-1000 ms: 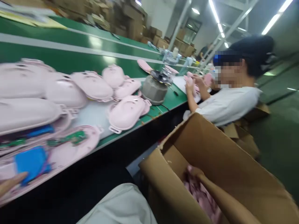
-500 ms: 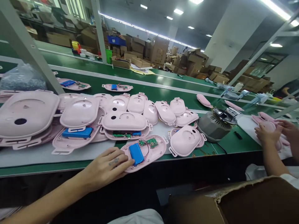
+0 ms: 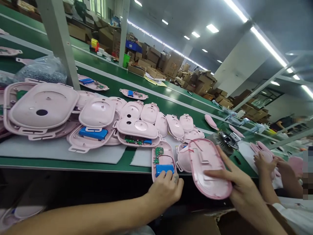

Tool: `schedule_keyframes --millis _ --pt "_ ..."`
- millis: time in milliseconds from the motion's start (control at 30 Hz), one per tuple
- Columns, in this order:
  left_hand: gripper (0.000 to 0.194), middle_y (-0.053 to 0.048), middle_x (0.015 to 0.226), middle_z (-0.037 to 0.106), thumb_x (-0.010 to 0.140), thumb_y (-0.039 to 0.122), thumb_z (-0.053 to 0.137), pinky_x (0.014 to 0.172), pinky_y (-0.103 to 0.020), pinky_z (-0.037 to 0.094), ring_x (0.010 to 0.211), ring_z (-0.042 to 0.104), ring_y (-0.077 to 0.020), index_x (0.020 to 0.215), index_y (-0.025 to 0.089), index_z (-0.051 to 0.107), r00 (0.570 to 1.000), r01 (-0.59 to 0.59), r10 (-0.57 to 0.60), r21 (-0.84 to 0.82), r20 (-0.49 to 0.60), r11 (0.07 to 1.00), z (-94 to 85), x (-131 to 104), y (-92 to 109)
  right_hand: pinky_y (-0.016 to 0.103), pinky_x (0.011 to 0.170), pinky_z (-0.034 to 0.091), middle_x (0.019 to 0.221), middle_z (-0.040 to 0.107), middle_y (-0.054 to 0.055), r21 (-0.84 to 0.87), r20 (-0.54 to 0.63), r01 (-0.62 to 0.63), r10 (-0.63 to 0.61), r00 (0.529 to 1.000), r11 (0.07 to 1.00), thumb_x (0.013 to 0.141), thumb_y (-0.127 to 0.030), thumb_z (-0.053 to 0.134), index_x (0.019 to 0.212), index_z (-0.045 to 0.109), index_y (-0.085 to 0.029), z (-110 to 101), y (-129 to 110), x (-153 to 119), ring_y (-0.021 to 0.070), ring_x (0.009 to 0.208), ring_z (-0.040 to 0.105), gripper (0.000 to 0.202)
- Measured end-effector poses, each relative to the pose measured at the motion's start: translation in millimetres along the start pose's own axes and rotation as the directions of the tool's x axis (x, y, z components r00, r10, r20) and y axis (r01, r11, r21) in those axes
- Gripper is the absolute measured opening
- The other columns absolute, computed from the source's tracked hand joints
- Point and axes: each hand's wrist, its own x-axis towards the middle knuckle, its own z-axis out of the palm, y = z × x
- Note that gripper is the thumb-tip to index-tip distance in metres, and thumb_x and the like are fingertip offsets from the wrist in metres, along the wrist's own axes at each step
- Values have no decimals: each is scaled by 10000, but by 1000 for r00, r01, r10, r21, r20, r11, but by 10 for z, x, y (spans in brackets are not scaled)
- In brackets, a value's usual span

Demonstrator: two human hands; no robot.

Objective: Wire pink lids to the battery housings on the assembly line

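Observation:
My left hand point(image 3: 166, 189) grips the near end of an open pink shell point(image 3: 163, 151) at the bench edge, fingers curled at its blue battery point(image 3: 164, 169). A green circuit board point(image 3: 159, 151) sits at the shell's far end. To the right, my right hand point(image 3: 234, 179) holds up a pink cover point(image 3: 206, 163), its inner side showing, thumb across it and fingers behind. Red wires show at the cover's upper left. Behind it, a closed pink case point(image 3: 184, 161) is partly hidden.
Pink cases point(image 3: 137, 128) crowd the green bench point(image 3: 102, 166) to the left and behind. A metal-topped grey device point(image 3: 226, 140) stands at right. Beyond it, a person's hands point(image 3: 266, 163) hold pink parts. A cardboard box point(image 3: 205, 222) is below.
My right hand has come into view with the pink cover. The open shell has turned upright in view and moved right with my left hand. The view has tilted.

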Motion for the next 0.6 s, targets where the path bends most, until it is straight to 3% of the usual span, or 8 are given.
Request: schedule_keyframes --millis 67,167,267,367,467,533,600 --pt "30 -83 719 591 787 126 545 519 -340 380 611 560 -219 773 143 526 988 33 -26 -40 155 999 41 69 72 484 1122 333 1473 391 -20 -5 74 -19 20 997 1000 822 -291 547 996 742 -324 192 26 160 290 1342 391 263" --pt "256 -157 898 617 773 256 584 618 -378 463 738 586 -251 952 73 578 942 -31 79 -151 325 988 -90 40 -24 471 1069 398 1209 643 38 43 179 -124 114 977 991 801 -227 494 1058 721 -293 284 243 286 254 1168 566 349" --pt "526 -186 1217 559 772 264 598 892 -407 465 1031 558 -283 1252 75 491 917 -232 303 -271 259 934 -324 -114 -374 454 1077 380 1203 650 29 84 209 -210 189 959 974 765 -196 491 1128 689 -287 241 441 241 245 1175 557 423" --pt "621 -145 1374 470 758 137 591 1092 -459 330 1264 435 -296 1353 166 418 927 -230 296 -275 229 933 -427 -185 -808 426 1106 334 1299 591 16 161 245 -264 221 944 951 740 -199 535 1179 661 -293 181 510 170 249 1257 486 467" --pt "470 -153 1289 538 836 105 528 1117 -482 311 1259 461 -281 1300 168 477 944 -182 236 -235 230 955 -348 -82 -1094 394 1076 362 1341 559 13 302 285 -344 260 923 889 626 -146 549 1214 640 -281 135 498 171 265 1273 464 610" --pt "399 -139 1211 592 884 123 497 1064 -442 391 1164 541 -254 1279 181 503 934 -242 296 -251 203 937 -258 14 -1155 386 1044 383 1326 572 21 411 287 -370 267 920 833 553 -137 511 1222 636 -261 100 443 187 272 1235 495 692" --pt "366 -124 1162 629 892 100 474 965 -385 466 1068 594 -238 1235 199 550 927 -325 361 -262 104 909 -165 74 -1138 389 1024 387 1278 606 36 486 247 -334 239 939 808 563 -176 517 1182 664 -233 60 338 192 278 1188 524 638"
